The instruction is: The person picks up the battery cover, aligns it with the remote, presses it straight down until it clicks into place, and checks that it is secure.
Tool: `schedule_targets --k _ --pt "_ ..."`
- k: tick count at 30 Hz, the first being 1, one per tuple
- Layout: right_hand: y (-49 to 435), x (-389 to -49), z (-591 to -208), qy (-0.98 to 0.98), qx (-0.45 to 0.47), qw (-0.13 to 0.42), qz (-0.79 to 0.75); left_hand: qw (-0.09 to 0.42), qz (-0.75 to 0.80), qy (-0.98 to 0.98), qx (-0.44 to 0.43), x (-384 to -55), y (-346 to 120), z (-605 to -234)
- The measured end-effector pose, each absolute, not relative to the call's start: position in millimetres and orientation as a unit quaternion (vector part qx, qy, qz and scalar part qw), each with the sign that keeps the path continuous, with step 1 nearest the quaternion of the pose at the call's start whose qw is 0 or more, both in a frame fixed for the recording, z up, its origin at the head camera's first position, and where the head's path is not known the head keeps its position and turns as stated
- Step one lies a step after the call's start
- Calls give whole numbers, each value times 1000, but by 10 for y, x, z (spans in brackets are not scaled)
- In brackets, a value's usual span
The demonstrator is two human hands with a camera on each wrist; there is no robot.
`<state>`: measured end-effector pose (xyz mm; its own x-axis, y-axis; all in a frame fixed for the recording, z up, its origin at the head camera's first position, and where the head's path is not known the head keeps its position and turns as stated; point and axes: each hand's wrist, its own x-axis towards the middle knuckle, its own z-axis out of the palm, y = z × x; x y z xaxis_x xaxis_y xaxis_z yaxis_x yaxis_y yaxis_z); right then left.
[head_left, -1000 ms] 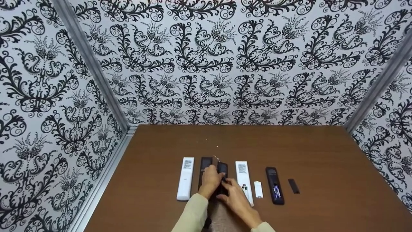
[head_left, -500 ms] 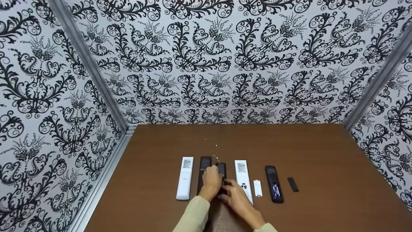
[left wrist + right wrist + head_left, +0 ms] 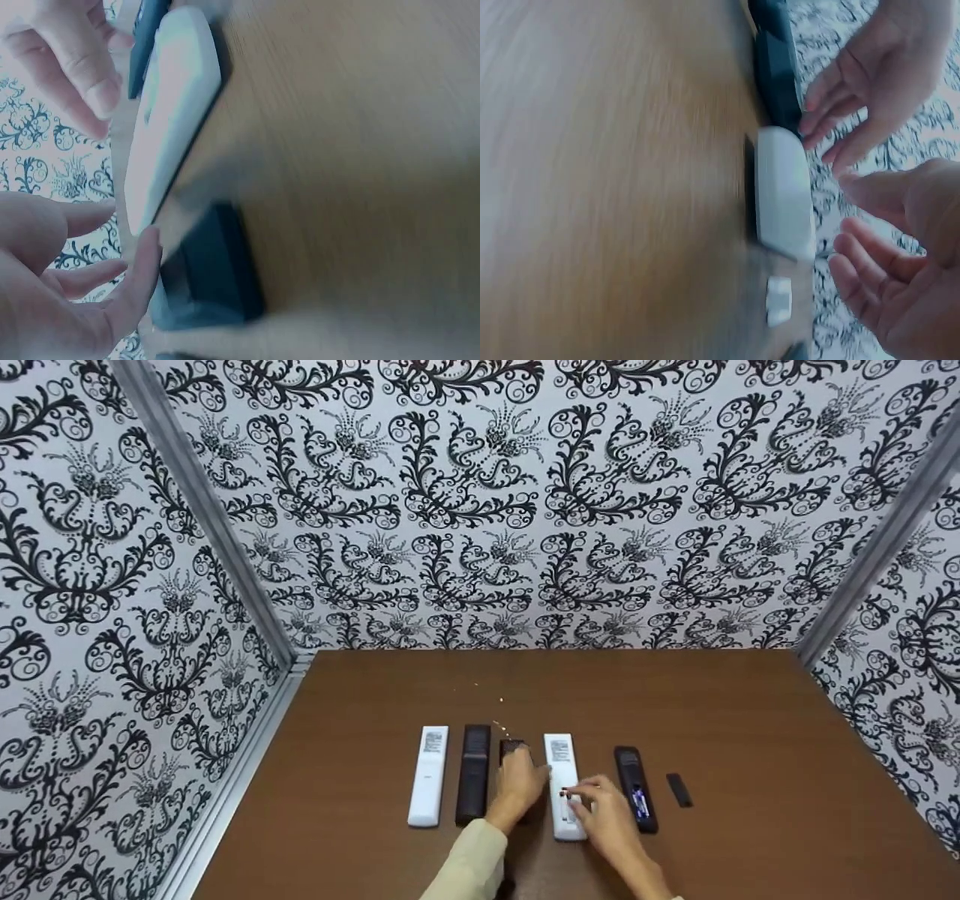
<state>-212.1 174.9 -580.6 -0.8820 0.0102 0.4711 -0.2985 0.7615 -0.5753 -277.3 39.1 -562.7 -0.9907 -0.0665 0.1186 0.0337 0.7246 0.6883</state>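
My left hand [image 3: 520,780] hovers over a small dark remote control [image 3: 511,744], hiding most of it, with its fingers spread toward the white remote control [image 3: 559,754] on the right. At that white remote's right side is my right hand [image 3: 609,816], thumb and fingertips over its open battery compartment. No object shows between the fingers of the right hand in the right wrist view. The left hand [image 3: 67,281] has nothing in it in the left wrist view. A white battery cover [image 3: 778,301] lies beside the white remote; the right hand hides it in the head view.
Farther left lie a long dark remote [image 3: 473,772] and another white remote [image 3: 428,776]. On the right, a black remote [image 3: 630,765] shows batteries [image 3: 640,804] in its compartment, with a dark battery cover [image 3: 679,790] beside it. Patterned walls [image 3: 480,510] enclose the brown table [image 3: 360,690].
Both hands have left the small dark remote and moved right. The left hand has lifted and spread its fingers; the right hand has come over the white remote with the open compartment.
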Motion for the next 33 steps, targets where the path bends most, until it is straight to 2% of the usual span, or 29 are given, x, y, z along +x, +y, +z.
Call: schedule_targets --k 3,6,11,16,21,29,33 --pt "1834 -2078 -5803 -913 23 216 345 42 -382 -923 19 -2735 516 -5644" --pt "1894 -2051 -5796 -919 -25 179 350 20 -379 -924 43 -2698 653 -5641" --pt "1939 -2023 -5791 -924 -61 130 355 18 -383 -920 84 -2664 843 -5624" --pt "1962 -2033 -5812 -926 -62 119 354 28 -392 -913 109 -2665 945 -5622" --pt "1983 -2056 -5873 -927 -61 109 353 11 -416 -902 116 -2675 943 -5639" --pt "1986 -2075 -5908 -925 -57 129 353 -23 -430 -897 95 -2711 866 -5690" --pt "1985 -2063 -5881 -928 -48 125 349 -17 -415 -906 83 -2742 789 -5711"
